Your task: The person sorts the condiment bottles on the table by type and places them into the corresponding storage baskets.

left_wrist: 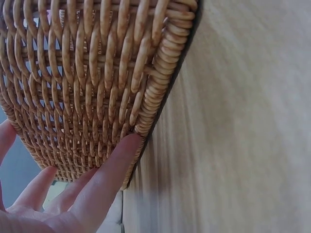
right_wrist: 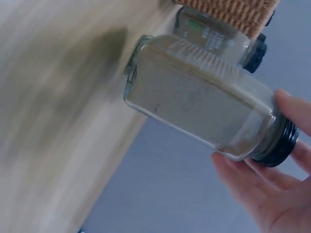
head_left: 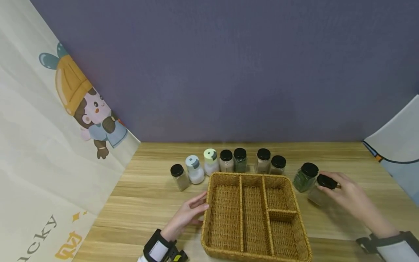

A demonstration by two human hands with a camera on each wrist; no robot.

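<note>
A woven basket (head_left: 241, 218) with several compartments sits at the centre of the table. My left hand (head_left: 186, 214) is at its left side, and in the left wrist view the extended fingers (left_wrist: 104, 187) rest against the woven wall (left_wrist: 82, 87). At the right, my right hand (head_left: 348, 198) grips a glass spice jar (right_wrist: 194, 97) around its black lid and neck. Pale brown powder fills this jar. Whether its base touches the table cannot be told. Close on its left stands a jar of green herbs (head_left: 304, 178), also black-lidded.
Behind the basket stand several black-lidded jars, among them a dark green one (head_left: 240, 162) and a brownish one (head_left: 277, 165). Two white shakers (head_left: 195, 171) and another black-lidded jar (head_left: 180, 178) are at the back left. A grey-blue panel (head_left: 248, 72) borders the wooden table's far edge.
</note>
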